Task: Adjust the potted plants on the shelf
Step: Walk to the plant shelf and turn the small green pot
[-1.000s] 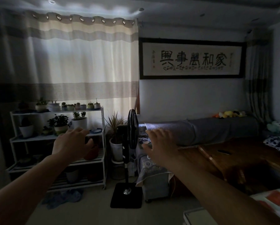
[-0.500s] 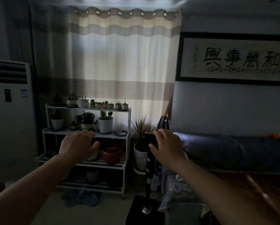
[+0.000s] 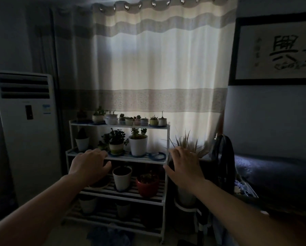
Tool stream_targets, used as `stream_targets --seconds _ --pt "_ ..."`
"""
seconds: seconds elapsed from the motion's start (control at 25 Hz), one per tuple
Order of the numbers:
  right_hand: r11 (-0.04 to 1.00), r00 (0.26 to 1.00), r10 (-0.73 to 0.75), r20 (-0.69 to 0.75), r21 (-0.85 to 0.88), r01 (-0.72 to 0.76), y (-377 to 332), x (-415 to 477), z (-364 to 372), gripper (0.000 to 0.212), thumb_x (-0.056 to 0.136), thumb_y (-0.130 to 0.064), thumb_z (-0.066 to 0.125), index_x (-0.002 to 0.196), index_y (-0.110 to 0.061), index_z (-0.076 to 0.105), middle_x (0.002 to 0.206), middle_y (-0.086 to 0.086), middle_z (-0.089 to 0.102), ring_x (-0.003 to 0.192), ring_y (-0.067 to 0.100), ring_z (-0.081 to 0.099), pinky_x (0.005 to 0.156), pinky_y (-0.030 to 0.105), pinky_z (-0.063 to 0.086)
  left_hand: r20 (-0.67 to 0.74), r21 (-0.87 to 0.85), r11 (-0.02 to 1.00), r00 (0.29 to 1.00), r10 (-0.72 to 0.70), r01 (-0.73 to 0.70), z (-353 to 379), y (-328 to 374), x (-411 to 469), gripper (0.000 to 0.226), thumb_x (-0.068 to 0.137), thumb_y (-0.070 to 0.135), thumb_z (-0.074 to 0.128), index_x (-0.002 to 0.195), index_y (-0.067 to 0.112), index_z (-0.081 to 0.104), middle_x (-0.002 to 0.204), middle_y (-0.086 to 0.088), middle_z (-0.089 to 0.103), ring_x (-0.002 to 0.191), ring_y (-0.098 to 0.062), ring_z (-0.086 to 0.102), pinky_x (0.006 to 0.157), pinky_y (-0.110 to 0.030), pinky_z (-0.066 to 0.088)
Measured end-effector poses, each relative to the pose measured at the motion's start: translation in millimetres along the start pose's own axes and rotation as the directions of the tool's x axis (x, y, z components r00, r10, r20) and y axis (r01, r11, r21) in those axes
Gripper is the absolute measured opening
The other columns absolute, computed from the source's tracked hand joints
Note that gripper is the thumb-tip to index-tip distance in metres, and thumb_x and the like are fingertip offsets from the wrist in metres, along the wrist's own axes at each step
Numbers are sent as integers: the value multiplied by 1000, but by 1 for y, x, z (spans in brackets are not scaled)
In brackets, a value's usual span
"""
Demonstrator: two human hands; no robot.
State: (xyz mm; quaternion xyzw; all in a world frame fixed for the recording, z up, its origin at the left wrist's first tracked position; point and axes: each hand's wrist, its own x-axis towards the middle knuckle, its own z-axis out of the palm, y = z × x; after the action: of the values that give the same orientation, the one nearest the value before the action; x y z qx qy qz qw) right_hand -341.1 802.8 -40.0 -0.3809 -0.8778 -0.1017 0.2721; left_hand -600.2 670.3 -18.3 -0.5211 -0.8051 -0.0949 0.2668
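Observation:
A white tiered plant shelf (image 3: 163, 161) stands before the curtain. Its top tier carries a row of several small succulent pots (image 3: 137, 120). On the second tier sit a tall white pot (image 3: 138, 145), a green-banded pot (image 3: 116, 147) and a white pot at the left (image 3: 82, 143). Lower down are a white pot (image 3: 122, 177) and a red pot (image 3: 147, 185). My left hand (image 3: 89, 166) and my right hand (image 3: 184, 166) are stretched out in front of the shelf, fingers apart, empty, touching no pot.
A white floor air conditioner (image 3: 27, 132) stands left of the shelf. To the right are a spiky plant in a white pot (image 3: 187, 194), a black standing fan (image 3: 223, 160) and a dark sofa (image 3: 276, 173). Blue cloth (image 3: 111, 237) lies on the floor below.
The view has swung left and moved closer to the shelf, which is larger and centred now. Both hands stay outstretched and open.

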Motion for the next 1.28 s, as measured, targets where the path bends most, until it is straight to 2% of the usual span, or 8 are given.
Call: stream_targets --seconds 0.24,0.56,0.84,1.0,1.28 --pt "996 1000 0 27 90 -3 -21 125 76 55 85 -51 36 128 -16 41 126 7 51 114 26 47 97 45 38 55 7 999 997 51 -52 68 -55 123 41 88 47 44 117 22 56 121 -1 61 111 -21 56 87 -35 43" --pt "992 994 -54 99 115 43 -26 249 192 57 89 -50 39 140 -23 33 144 2 41 131 24 36 107 43 25 72 -2 1000 997 0 0 179 -106 216 41 88 48 42 118 23 54 121 1 61 112 -20 56 88 -35 42" --pt "973 977 -182 111 163 163 -40 387 277 59 92 -49 38 142 -19 30 147 3 38 135 23 31 110 41 19 100 61 996 993 -66 61 252 -156 317 33 86 47 43 104 24 57 109 3 64 101 -19 59 80 -35 42" --pt "968 982 -149 113 221 121 -57 453 321 59 91 -51 36 141 -20 29 144 4 43 131 25 37 107 43 23 135 82 992 985 -108 97 284 -187 362 35 87 47 42 109 24 56 113 2 63 105 -20 58 83 -35 42" --pt "953 968 -208 144 251 168 -106 554 409 58 91 -51 35 141 -22 30 143 3 44 130 24 38 108 44 24 182 76 989 973 -139 128 356 -271 432 35 88 46 42 110 22 55 114 2 61 105 -21 57 79 -35 41"
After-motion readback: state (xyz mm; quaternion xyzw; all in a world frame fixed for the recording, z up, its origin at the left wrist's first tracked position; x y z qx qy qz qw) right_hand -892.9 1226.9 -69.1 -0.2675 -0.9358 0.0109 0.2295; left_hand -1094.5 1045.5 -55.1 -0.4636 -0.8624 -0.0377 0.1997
